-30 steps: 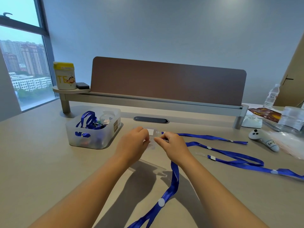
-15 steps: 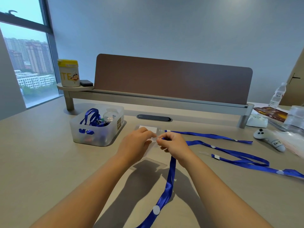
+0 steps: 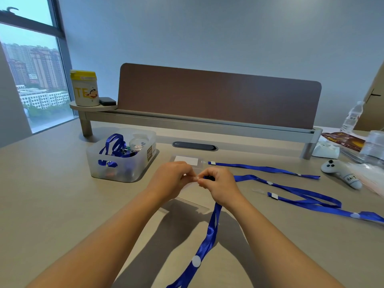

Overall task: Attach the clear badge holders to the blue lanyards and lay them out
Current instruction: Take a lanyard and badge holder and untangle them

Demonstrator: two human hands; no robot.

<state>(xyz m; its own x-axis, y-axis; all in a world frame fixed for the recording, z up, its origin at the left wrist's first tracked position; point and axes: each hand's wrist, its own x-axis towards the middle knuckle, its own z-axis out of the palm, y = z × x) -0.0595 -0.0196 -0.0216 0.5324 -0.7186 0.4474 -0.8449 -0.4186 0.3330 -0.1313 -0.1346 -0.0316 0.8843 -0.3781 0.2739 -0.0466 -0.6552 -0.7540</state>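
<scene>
My left hand (image 3: 171, 179) pinches the top of a clear badge holder (image 3: 185, 201), which hangs down under my hands above the table. My right hand (image 3: 219, 185) grips the clip end of a blue lanyard (image 3: 209, 235) whose ribbon runs down toward me. The fingertips of both hands meet at the holder's top edge. Another clear badge holder (image 3: 187, 161) with a white card lies flat behind my hands, joined to a blue lanyard (image 3: 264, 169) stretched to the right. One more blue lanyard (image 3: 299, 194) lies loose on the right.
A translucent bin (image 3: 122, 163) with several blue lanyards stands at the left. A grey desk riser (image 3: 207, 125) with a brown panel spans the back, a yellow-lidded can (image 3: 84, 88) on its left end. A white controller (image 3: 340, 173), water bottles and packets sit at the right.
My hands have stayed together over the table, shifting slightly as the fingers work at the holder's top. The view has tilted a little, so the flat holder behind now shows more.
</scene>
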